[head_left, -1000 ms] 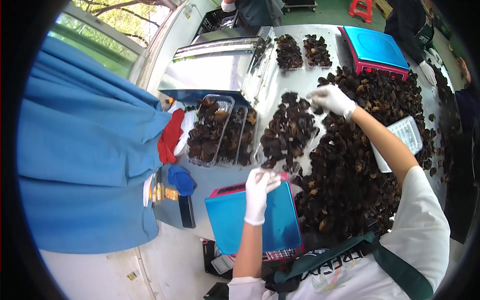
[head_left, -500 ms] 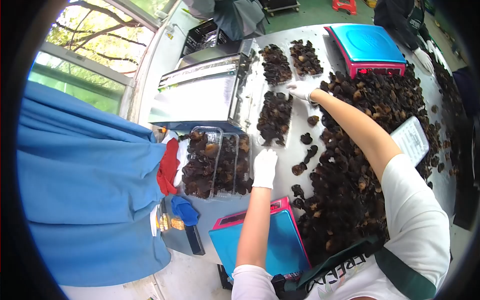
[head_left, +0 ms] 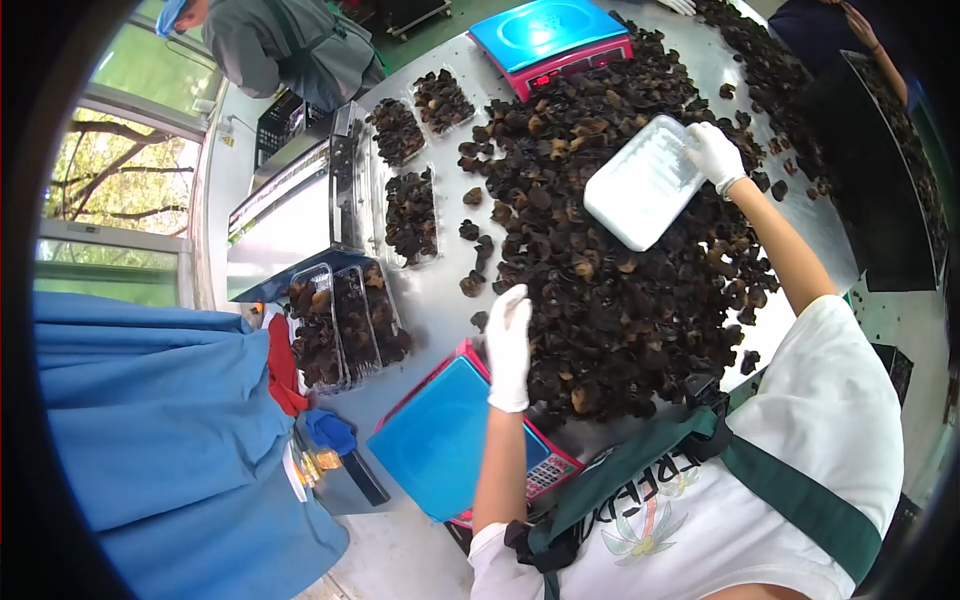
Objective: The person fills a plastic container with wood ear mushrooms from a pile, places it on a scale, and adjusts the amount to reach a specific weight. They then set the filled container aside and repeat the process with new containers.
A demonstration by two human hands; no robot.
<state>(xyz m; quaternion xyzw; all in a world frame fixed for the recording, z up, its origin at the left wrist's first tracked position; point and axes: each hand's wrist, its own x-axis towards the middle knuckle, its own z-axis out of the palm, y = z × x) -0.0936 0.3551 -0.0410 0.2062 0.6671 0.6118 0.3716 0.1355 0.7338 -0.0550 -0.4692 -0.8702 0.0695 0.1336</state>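
Metal desk (head_left: 455, 205), with a broad heap of dark, frilled pieces (head_left: 610, 320) spread over much of it. Pale plastic tray (head_left: 643, 185) tilted above the heap, hiding some pieces from view.

Surroundings: three filled trays (head_left: 411, 215) grouped left of the heap; a few loose pieces (head_left: 470, 232) lie between. Further filled trays (head_left: 345, 325) sit side by side, close to a box-like unit (head_left: 285, 215) with a bright top. Far scale (head_left: 550, 35), blue plate and red body, borders the heap's far edge. Near scale (head_left: 440, 430), similar colours, sits by the near left edge; the left forearm crosses in front of it. Red cloth (head_left: 283, 370) and small blue cloth (head_left: 330, 432) near the large blue drape (head_left: 180, 420). Person in grey (head_left: 290, 45) at upper left; a co-worker's gloved hand (head_left: 680, 5) at the top edge.

Hands: both in white gloves. Right hand (head_left: 715, 155) closed on the tray's right-hand edge, fingers curled at the rim. Left hand (head_left: 508, 350) raised near the heap's left edge, fingers extended and slightly parted, nothing visible in its grasp.
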